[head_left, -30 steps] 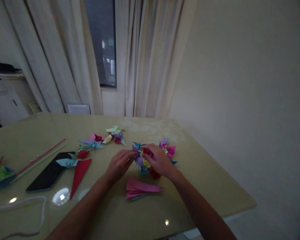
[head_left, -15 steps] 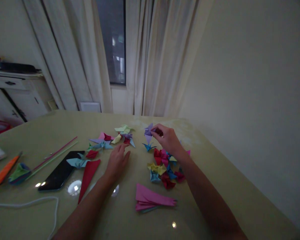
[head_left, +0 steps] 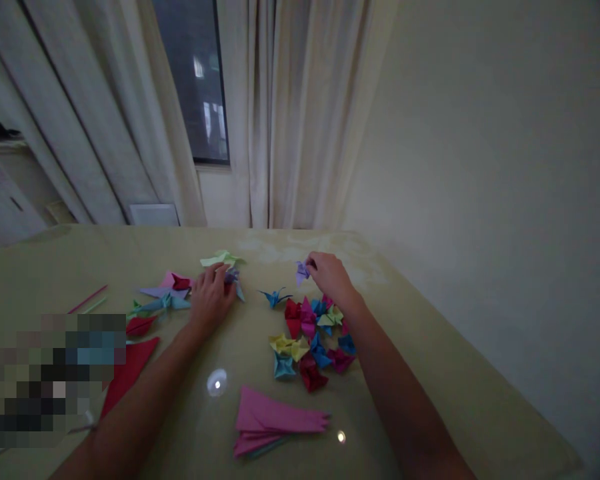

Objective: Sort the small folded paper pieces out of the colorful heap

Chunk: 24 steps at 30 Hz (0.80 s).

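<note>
In my right hand [head_left: 330, 277], finger and thumb pinch a purple paper crane [head_left: 301, 272] just above the far part of the table. My left hand [head_left: 213, 293] is among the left group of folded cranes, its fingers curled downward; what lies under them is hidden. Around it are a pale green crane [head_left: 223, 259], a light blue crane [head_left: 166, 302] and a pink and red folded piece [head_left: 180, 282]. A blue crane [head_left: 275, 297] stands between the hands. Nearer me is a cluster of red, yellow, blue and magenta folded papers, with a dark red one [head_left: 312, 372] in front.
A stack of pink folded paper strips [head_left: 280, 420] lies at the front of the table [head_left: 380, 427]. A red folded strip [head_left: 130, 373] is beside my left forearm. Pixelation hides the left side. Thin sticks [head_left: 87, 299] show beyond it. Curtains [head_left: 320, 120] and a wall bound the table.
My left hand has moved forward onto the left group of cranes, covering the yellow one. My right hand still holds the purple crane, now turned differently. The view has swung right.
</note>
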### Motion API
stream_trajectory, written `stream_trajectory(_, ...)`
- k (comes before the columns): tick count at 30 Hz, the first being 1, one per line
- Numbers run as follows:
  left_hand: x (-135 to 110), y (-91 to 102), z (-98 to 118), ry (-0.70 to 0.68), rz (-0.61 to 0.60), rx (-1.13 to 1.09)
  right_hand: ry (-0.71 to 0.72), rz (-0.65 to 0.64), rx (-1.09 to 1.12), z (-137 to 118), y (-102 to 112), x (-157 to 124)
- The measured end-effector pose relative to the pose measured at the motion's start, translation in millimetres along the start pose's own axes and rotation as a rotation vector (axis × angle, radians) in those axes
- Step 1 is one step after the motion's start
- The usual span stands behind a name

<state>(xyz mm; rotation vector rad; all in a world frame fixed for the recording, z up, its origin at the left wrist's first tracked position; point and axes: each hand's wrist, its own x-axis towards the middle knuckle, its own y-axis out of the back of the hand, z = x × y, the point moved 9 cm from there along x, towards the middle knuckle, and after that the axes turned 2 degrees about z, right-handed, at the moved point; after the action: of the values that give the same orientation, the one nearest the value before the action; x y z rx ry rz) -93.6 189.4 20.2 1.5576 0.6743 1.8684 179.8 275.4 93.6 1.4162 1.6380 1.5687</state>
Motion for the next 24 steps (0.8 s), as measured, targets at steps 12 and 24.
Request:
stream_trajectory(12,-3.5,-6.9,-25.3,0.098,-0.040,-0.141,0.040,-0.178,-0.018,1.0,-38.3,-7.9)
stream_trajectory(24,-22.2,34.7,38.0,-0.411,0.283,-0.255,0.328,-0.082,0.308,-80.2,2.8,-26.7)
